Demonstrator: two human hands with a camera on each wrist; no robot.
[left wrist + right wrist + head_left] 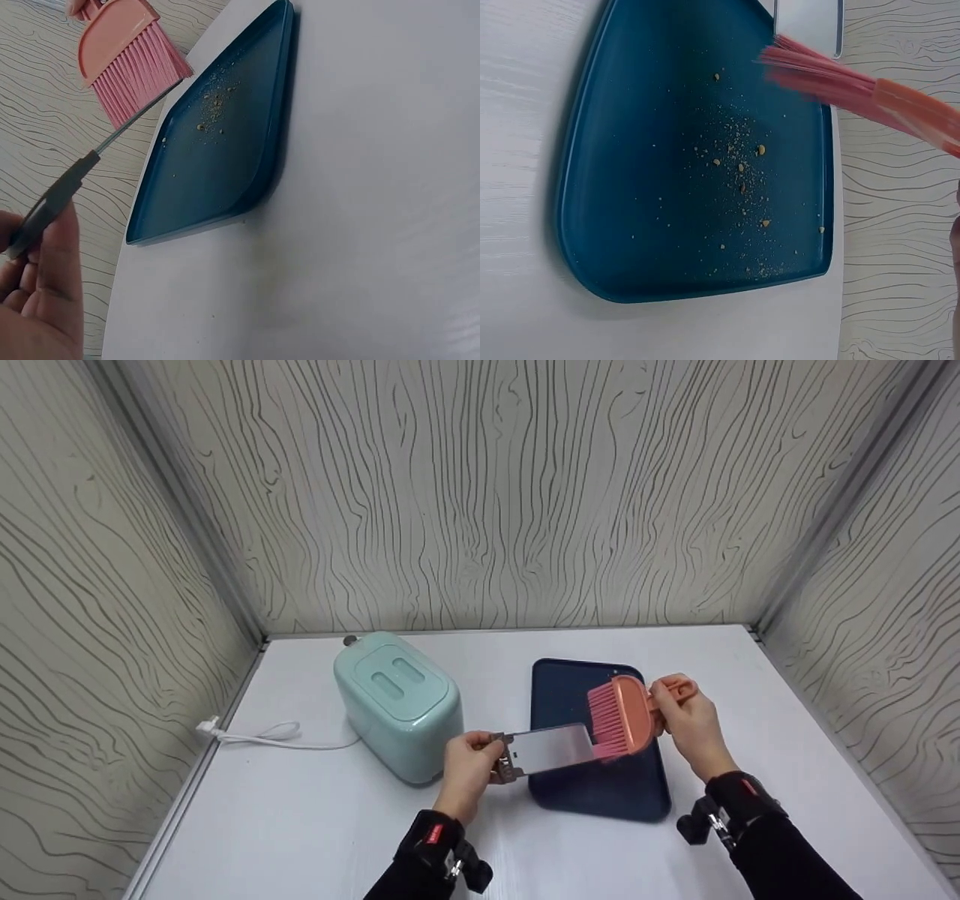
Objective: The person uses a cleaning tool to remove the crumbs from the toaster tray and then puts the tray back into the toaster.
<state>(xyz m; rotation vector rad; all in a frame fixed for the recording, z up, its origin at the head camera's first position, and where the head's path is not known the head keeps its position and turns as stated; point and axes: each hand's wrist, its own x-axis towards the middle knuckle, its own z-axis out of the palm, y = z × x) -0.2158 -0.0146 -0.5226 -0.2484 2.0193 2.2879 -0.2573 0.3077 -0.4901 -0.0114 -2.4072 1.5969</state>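
Observation:
My left hand pinches the dark end of a flat metal crumb tray, thumb on top. The tray is held tilted above a dark blue tray. A coral hand brush is in my right hand, gripped by its handle. Its pink bristles are at the free end of the crumb tray, overlapping it in the head view. Tan crumbs lie scattered on the blue tray, thickest around its middle in the right wrist view.
A mint green toaster stands left of the blue tray, near my left hand. Its white cord and plug run to the table's left edge. Wood-patterned walls enclose the white table at the back and sides.

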